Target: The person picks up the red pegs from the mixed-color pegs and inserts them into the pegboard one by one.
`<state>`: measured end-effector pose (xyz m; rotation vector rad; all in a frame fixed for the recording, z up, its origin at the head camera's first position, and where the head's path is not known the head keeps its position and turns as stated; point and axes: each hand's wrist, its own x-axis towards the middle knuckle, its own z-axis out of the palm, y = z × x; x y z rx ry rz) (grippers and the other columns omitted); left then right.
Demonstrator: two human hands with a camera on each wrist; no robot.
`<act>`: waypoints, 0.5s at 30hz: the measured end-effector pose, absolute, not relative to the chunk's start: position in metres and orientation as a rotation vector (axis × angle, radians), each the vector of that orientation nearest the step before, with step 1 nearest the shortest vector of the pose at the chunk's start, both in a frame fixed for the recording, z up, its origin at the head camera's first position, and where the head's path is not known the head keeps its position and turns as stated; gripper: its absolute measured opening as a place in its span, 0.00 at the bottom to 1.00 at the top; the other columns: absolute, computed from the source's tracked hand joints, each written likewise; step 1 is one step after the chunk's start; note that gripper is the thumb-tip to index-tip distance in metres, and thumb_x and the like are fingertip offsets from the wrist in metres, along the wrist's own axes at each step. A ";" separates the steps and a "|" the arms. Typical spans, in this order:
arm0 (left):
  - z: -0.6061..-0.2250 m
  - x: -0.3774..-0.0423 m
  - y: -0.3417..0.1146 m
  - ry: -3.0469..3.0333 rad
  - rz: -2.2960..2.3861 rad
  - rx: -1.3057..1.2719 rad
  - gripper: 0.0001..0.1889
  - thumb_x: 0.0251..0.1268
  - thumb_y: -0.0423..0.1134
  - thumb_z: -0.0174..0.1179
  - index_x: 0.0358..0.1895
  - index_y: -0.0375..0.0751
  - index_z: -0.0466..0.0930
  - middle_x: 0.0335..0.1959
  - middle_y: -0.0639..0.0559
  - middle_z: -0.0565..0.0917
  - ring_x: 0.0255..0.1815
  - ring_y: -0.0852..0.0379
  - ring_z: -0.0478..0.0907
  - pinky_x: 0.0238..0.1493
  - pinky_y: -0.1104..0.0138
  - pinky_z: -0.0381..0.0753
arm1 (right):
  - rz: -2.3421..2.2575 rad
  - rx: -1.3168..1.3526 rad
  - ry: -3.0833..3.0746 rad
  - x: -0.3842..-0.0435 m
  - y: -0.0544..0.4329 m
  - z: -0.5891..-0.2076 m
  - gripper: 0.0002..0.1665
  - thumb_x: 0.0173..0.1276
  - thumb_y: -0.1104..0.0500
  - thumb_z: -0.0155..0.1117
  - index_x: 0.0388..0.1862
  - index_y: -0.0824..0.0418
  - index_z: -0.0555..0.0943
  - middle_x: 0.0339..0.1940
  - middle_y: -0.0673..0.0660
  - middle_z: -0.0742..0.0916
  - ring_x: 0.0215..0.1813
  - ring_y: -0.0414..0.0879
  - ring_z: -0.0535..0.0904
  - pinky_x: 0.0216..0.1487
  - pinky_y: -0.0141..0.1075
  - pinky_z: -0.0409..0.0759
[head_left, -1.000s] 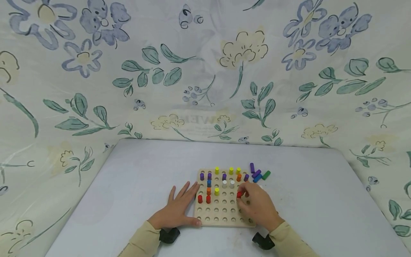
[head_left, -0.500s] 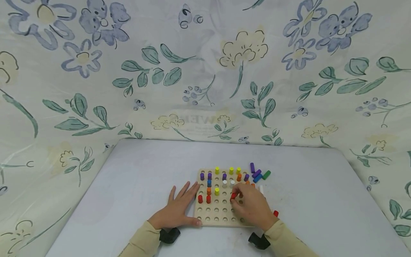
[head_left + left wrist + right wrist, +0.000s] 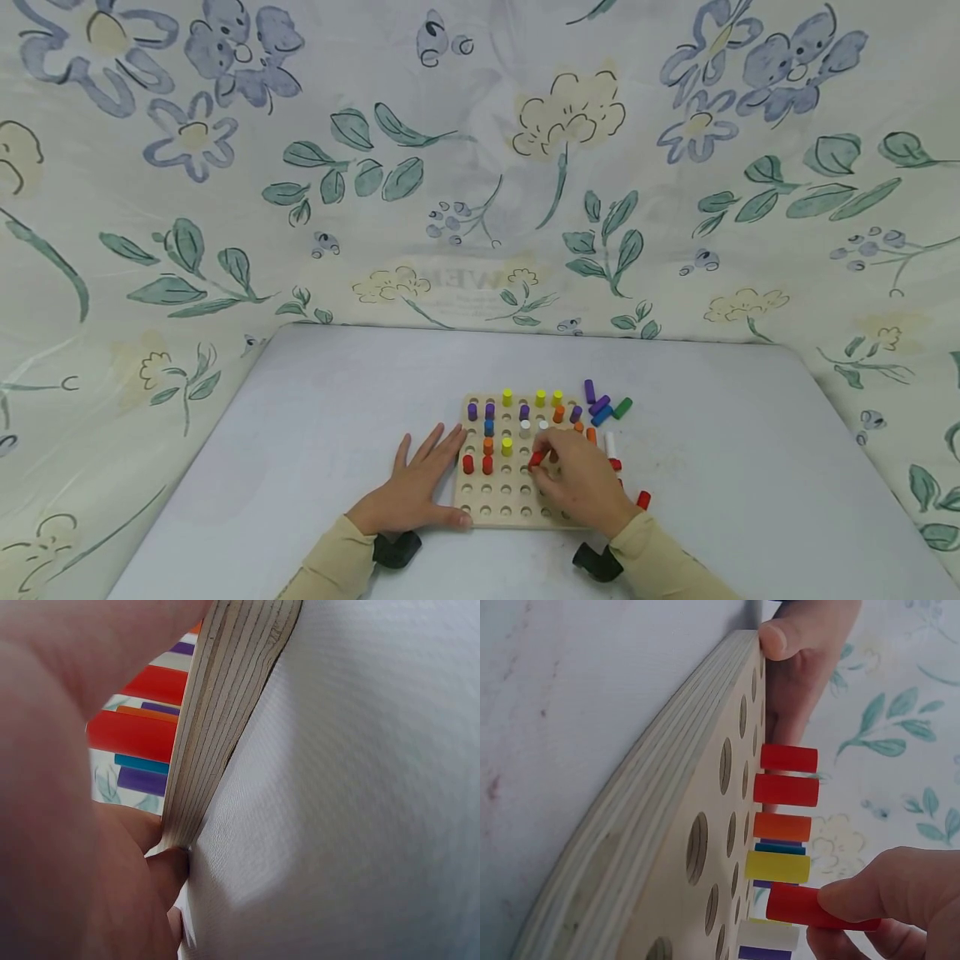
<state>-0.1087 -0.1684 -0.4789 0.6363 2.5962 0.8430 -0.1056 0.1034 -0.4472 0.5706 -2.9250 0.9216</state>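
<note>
A pale wooden pegboard (image 3: 517, 524) with rows of round holes lies on the white table. Several coloured pegs stand upright in its far and left parts, including a red peg (image 3: 468, 465) at the left and a yellow peg (image 3: 778, 866). My left hand (image 3: 411, 493) lies at the board's left edge with fingers spread, thumb at the near corner. Between thumb and fingers, my right hand (image 3: 587, 482) pinches another red peg (image 3: 795, 904), tilted above the middle of the board. The right hand hides some holes on the right side.
Beyond the board's far right corner lie loose purple (image 3: 589, 391), blue (image 3: 602, 416) and green (image 3: 622, 408) pegs. A white peg (image 3: 610, 443) and a loose red peg (image 3: 643, 500) lie to the right. A flowered cloth (image 3: 480, 192) hangs behind the table.
My right hand has moved left across the board, carrying the red peg. Loose white and red pegs have come into view behind it. The left hand stays in place.
</note>
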 end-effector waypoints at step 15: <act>-0.476 -0.107 -0.168 2.613 0.835 0.646 0.62 0.52 0.65 0.71 0.81 0.36 0.46 0.82 0.41 0.49 0.82 0.38 0.36 0.72 0.35 0.23 | 0.882 0.594 -2.915 -0.106 0.094 -0.448 0.11 0.62 0.57 0.74 0.40 0.53 0.81 0.35 0.45 0.84 0.38 0.39 0.76 0.39 0.33 0.81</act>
